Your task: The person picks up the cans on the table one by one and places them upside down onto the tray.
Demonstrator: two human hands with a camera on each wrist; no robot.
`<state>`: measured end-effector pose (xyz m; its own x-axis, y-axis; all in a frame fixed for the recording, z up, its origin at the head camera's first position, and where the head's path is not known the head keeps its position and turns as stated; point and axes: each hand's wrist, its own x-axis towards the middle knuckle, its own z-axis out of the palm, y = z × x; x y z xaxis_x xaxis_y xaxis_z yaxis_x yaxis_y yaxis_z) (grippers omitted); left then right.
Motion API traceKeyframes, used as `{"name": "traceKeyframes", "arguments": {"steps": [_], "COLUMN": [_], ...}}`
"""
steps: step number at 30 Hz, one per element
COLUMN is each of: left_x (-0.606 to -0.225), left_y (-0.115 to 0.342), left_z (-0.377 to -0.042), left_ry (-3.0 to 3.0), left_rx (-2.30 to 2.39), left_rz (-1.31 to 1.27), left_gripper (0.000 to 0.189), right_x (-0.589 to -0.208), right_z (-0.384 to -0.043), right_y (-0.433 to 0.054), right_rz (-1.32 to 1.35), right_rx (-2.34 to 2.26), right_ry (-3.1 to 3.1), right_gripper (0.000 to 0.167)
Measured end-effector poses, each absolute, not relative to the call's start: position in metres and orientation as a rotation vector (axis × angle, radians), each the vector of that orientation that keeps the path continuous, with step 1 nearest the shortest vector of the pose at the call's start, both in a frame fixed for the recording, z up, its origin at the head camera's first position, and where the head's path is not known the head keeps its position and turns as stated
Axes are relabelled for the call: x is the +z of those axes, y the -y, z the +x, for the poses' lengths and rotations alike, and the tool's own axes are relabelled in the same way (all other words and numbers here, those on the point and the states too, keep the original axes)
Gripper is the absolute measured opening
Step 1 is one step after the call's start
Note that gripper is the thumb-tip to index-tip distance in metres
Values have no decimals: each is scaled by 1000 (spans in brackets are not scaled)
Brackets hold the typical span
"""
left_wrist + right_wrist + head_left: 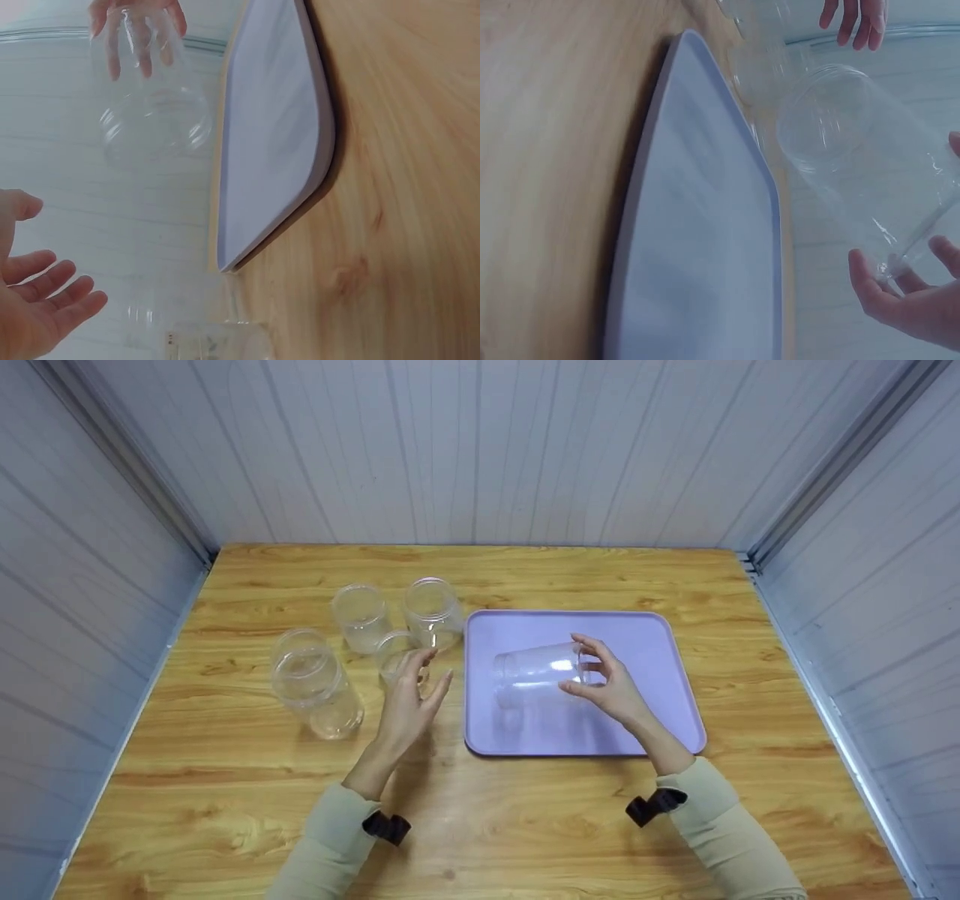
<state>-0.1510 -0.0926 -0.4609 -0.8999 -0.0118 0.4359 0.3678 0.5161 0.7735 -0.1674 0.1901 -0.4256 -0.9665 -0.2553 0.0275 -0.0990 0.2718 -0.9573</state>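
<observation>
A clear plastic jar (pixel 536 673) is held on its side above the purple tray (pixel 484 739), its rim pointing left. My right hand (pixel 609 682) grips the jar's right end, thumb on the near side and fingers round the far side. In the right wrist view the same jar (pixel 870 150) hangs tilted over the tray. My left hand (pixel 405 705) holds nothing; thumb and fingers are spread apart, seen in the left wrist view as a bare hand (pixel 37 300). Behind its fingers in the head view stands another clear jar (pixel 394 649), partly hidden.
Two more clear jars, one at the back left (pixel 361 622) and one beside the tray's corner (pixel 431 611), stand on the wooden table (pixel 480 825). At far left is a tall clear stack of what look like two jars (pixel 315 682). Panelled walls (pixel 480 457) enclose the table.
</observation>
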Motion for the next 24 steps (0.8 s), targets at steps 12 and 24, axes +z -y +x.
{"name": "traceKeyframes", "arguments": {"steps": [12, 24], "left_x": [-445, -437], "left_y": [113, 127], "left_z": [-155, -156], "left_ry": [2470, 2596], "left_rx": [-1023, -844], "left_rz": [-289, -294], "left_gripper": [36, 42], "right_x": [-406, -423], "right_z": [-177, -214], "right_y": [-203, -234], "right_rz": [-367, -441], "right_rx": [-1552, -1311], "right_ry": [-2577, -2751], "right_gripper": [71, 77]}}
